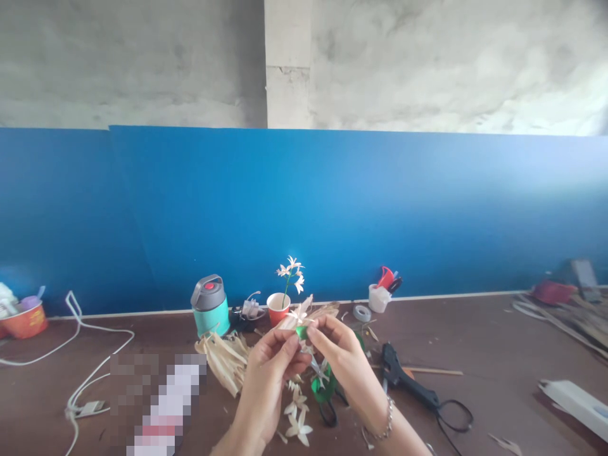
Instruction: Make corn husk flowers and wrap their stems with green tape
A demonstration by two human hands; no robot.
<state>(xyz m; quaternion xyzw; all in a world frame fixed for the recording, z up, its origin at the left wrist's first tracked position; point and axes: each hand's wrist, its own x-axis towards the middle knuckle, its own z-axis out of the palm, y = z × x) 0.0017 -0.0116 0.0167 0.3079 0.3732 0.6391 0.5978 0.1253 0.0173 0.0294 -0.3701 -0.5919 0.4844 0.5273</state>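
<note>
A white dried-husk flower (298, 315) is held up in front of me, with a small strip of green tape (301, 332) at its base. My left hand (274, 364) is closed in a pinch around the flower's base. The fingertips of my right hand (336, 342) are pinched on the tape from the other side. Below my hands lie more white flowers (298, 428) and a green tape roll (323, 387), partly hidden. A black loop beside the roll looks like a scissors handle (329, 413).
A paper cup (278, 309) holds a finished flower stem (287, 285). Pale husks (225, 362) and a teal flask (210, 307) stand left. Right are a black glue gun (408, 379), a thin stick (434, 371), a tape ring (361, 313) and a white cup (379, 297). White cables (76, 373) cross the far left.
</note>
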